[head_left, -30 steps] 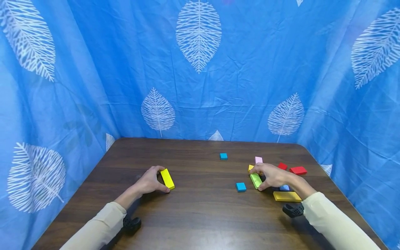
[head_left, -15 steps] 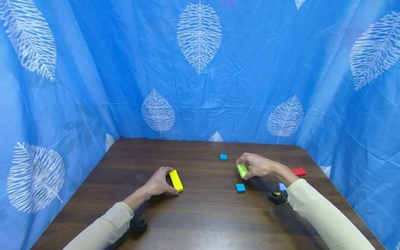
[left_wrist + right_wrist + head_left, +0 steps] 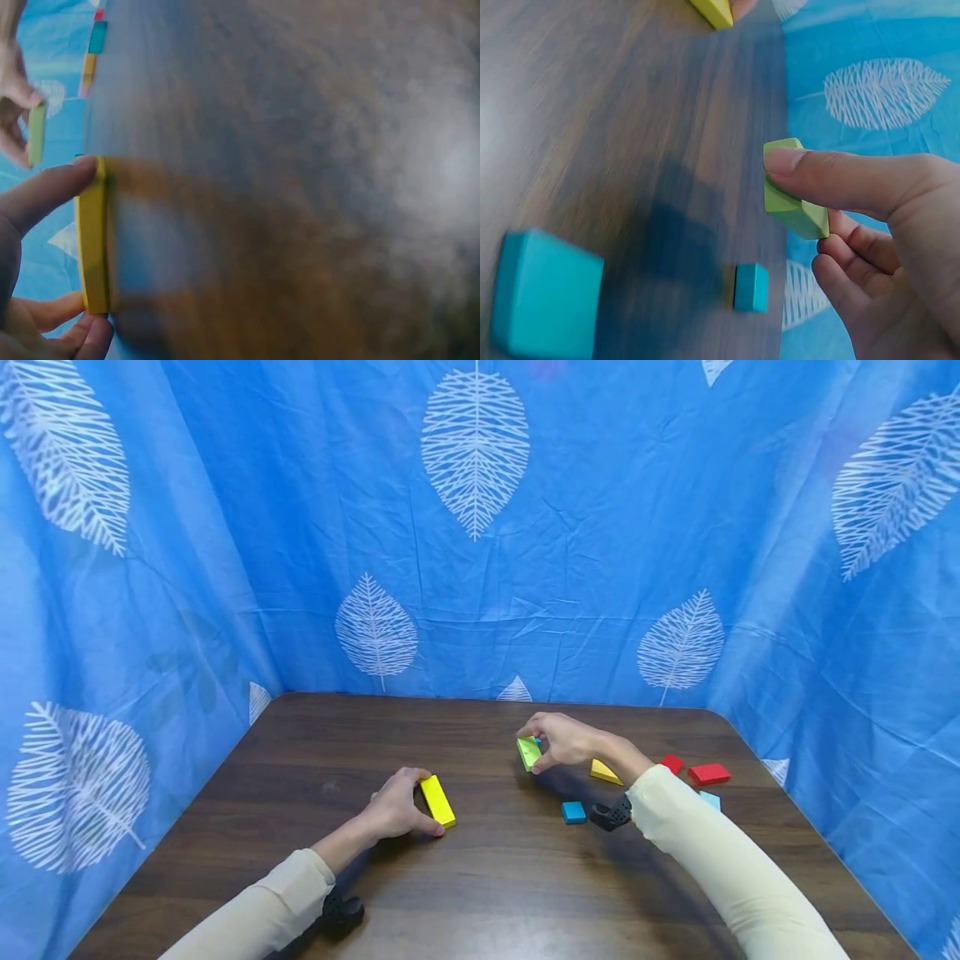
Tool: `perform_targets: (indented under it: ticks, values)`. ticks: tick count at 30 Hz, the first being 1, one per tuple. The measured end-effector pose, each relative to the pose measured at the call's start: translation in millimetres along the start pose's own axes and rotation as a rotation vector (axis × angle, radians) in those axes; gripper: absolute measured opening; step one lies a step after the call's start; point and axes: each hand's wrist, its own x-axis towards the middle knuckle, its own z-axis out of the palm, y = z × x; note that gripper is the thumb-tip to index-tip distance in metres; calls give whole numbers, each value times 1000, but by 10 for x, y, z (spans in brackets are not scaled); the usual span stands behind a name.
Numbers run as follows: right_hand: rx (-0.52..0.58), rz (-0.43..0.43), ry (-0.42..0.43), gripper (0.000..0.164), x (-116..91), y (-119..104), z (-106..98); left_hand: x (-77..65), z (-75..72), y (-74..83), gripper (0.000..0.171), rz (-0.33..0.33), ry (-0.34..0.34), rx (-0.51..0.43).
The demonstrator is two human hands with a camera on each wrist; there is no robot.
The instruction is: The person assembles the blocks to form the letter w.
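My left hand pinches a long yellow block by its two ends, left of the table's middle. In the left wrist view the thumb is at one end of that yellow block and fingertips are at the other. My right hand holds a light green block between thumb and fingers, with a shadow on the table below it. The right wrist view shows the thumb across the green block. A small teal block lies near it, mostly hidden behind the green block in the head view.
Another teal block lies on the brown table near my right wrist. A yellow triangular block, two red blocks and a pale blue block lie to the right. A blue leaf-patterned curtain surrounds the table.
My right hand has carried the green block leftward from the group of blocks, toward the far teal block. My left hand has moved the yellow block to the right.
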Motion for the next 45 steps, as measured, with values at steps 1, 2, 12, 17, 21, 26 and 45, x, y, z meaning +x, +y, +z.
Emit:
perform_targets:
  ticks: [1,2,12,17,21,26,45]
  values:
    - [6,-1,5,65,50,-23,14,3,9,2,89,-1,3,14]
    - [8,-6,9,64,100,-44,30,6,15,1,89,-1,6,23]
    - [29,-30,2,63,596,-259,232,15,52,70,90,-11,-25,67]
    - [30,-17,-43,62,800,-368,372,1,68,137,89,-23,-29,68]
    - [10,-13,-51,61,939,-421,471,-6,73,148,90,-35,-34,61]
    - [14,-1,-50,60,1087,-490,588,9,75,144,91,-29,-22,62]
    - [166,98,-130,65,995,-347,630,-90,75,127,86,-42,50,-19]
